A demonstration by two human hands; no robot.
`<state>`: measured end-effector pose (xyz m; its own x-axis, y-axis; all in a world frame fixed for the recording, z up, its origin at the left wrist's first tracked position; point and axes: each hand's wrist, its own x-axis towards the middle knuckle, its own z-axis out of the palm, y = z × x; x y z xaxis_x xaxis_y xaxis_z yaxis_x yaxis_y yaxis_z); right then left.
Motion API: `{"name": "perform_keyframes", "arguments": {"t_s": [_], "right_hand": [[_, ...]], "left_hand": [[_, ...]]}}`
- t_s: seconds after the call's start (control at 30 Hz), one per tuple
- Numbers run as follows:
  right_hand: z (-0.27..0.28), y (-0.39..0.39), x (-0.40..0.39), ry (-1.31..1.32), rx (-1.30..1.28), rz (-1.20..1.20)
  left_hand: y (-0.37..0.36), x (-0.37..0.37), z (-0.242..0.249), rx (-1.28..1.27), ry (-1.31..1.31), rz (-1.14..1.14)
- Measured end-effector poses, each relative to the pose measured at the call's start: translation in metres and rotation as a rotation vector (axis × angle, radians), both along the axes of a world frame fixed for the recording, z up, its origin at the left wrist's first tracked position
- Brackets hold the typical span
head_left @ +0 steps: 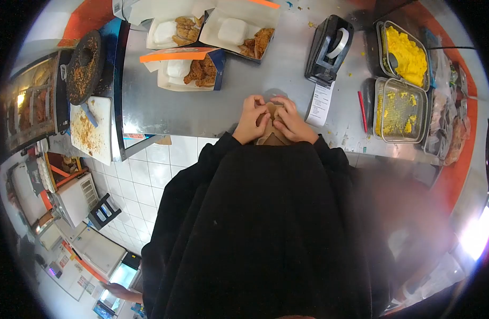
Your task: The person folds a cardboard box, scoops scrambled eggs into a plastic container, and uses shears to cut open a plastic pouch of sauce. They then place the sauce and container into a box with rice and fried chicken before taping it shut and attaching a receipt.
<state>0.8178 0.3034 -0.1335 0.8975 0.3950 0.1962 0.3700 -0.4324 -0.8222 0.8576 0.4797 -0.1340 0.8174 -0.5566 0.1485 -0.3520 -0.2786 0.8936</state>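
Note:
At the front edge of the metal table, my left hand (251, 120) and my right hand (294, 121) are close together, fingers curled. Both grip a piece of folded brown paper (272, 136) between them; its exact form and anything inside are partly hidden by my fingers. Beyond my left hand stand three open food boxes: a front one (219, 80), a back right one (218, 24) and a back left one (151, 26). Each shows a white portion and pieces of fried chicken. Right of my right hand lies a printed receipt (320, 103).
A black tape dispenser (314, 58) stands behind the receipt. Farther right are a red pen (362, 111), a tub of yellow food (406, 53) and a tub with yellow scraps (401, 109). A stained cutting board (87, 135) lies left. Another person's hand (119, 291) shows lower left.

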Motion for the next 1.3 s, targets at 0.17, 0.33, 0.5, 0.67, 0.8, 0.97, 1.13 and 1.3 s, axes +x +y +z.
{"name": "perform_keyframes", "arguments": {"t_s": [0.17, 0.33, 0.5, 0.67, 0.8, 0.97, 1.13, 1.3], "right_hand": [[-0.004, 0.008, -0.004, 0.002, 0.017, -0.094], [-0.005, 0.016, -0.002, 0.07, 0.105, -0.171], [-0.002, 0.017, 0.0, 0.072, 0.083, -0.237], [0.003, 0.013, 0.007, 0.208, 0.287, -0.3], [-0.001, 0.009, 0.008, 0.199, 0.209, -0.401], [0.033, -0.037, 0.02, -0.029, 0.19, -0.703], [0.071, -0.239, 0.021, -0.357, -0.693, -1.135], [0.035, -0.344, 0.054, 0.171, -1.11, -0.986]], "left_hand": [[-0.003, -0.004, -0.003, 0.058, -0.113, 0.049], [-0.005, -0.005, -0.001, 0.045, -0.138, 0.057], [-0.01, 0.003, -0.002, 0.058, -0.22, 0.033], [-0.014, 0.008, -0.002, 0.095, -0.174, 0.021], [-0.024, 0.018, -0.001, 0.092, -0.138, -0.021], [-0.037, 0.014, 0.044, 0.5, -0.407, -0.182], [-0.044, 0.013, 0.038, 0.736, -0.517, -0.254], [-0.066, 0.028, 0.043, 0.779, -0.495, -0.167]]}}
